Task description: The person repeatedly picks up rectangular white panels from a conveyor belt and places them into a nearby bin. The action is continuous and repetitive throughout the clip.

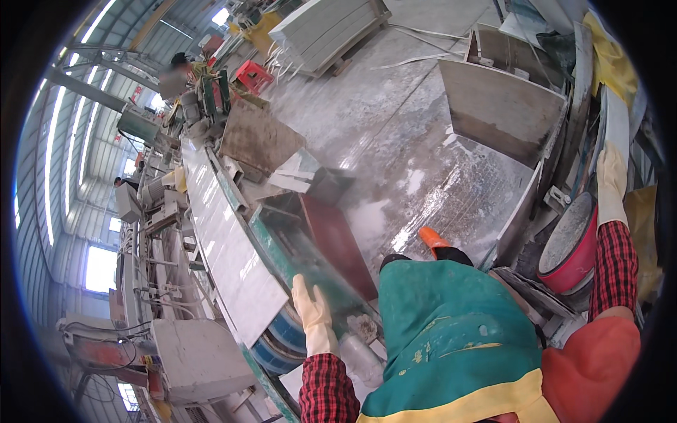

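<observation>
Gloves of pale rubber cover both hands, and red-and-black checked sleeves run back from them to a green apron with a yellow hem (451,331). The left hand (312,314) is held up flat, fingers together and extended, gripping nothing; it hangs just above the green edge of a long machine bed (296,264), close to the near end of a long pale stone slab (229,247) that lies on that bed and stretches away toward the upper left. Just beside the left wrist, lower down, sits a clear plastic bottle (360,356), and blue rollers (285,338) show under the end of the bed.

The right hand (611,180) is raised at the far right, fingers pointing up against upright pale boards (615,123) stacked there; whether it grips a board or only rests on it cannot be told. Below the right forearm stands a red bucket (575,254) filled with grey matter, its rim tilted toward the person. An orange shoe tip (431,237) shows on the wet grey floor (395,134) ahead of the apron. Large grey stone slabs (501,106) lean near the right wall. Far up the line another person (176,74) stands by the machine, near a red crate (252,74).
</observation>
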